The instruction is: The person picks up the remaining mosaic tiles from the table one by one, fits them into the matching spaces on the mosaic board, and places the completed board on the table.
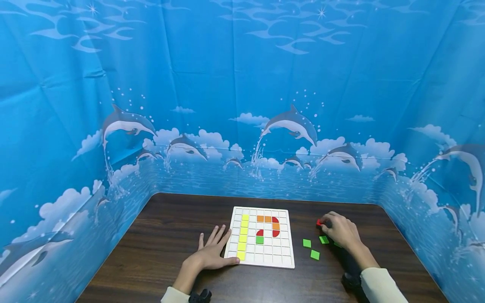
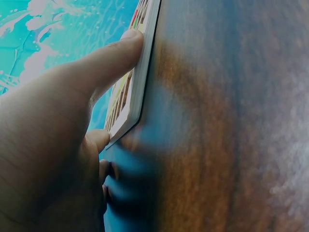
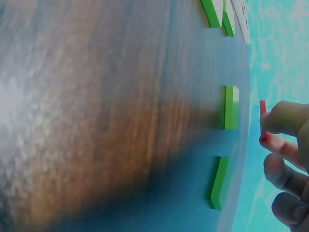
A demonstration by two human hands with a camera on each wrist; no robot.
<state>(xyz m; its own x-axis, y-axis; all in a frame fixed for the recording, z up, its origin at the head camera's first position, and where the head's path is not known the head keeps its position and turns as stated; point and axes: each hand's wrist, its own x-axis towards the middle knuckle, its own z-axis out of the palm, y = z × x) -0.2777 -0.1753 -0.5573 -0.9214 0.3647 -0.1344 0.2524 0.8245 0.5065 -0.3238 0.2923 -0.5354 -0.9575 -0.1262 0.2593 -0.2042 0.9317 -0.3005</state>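
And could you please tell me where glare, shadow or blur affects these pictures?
Head: board looks sharp, a dark shadow falls beside the right forearm; left wrist: left hand is dim, table grain looks soft, pale glare sits lower right; right wrist: strong glare at left, table soft, green tiles crisper.

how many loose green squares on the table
4: three green squares right of the white board, a fourth partly hidden by the right hand; others could be hidden.
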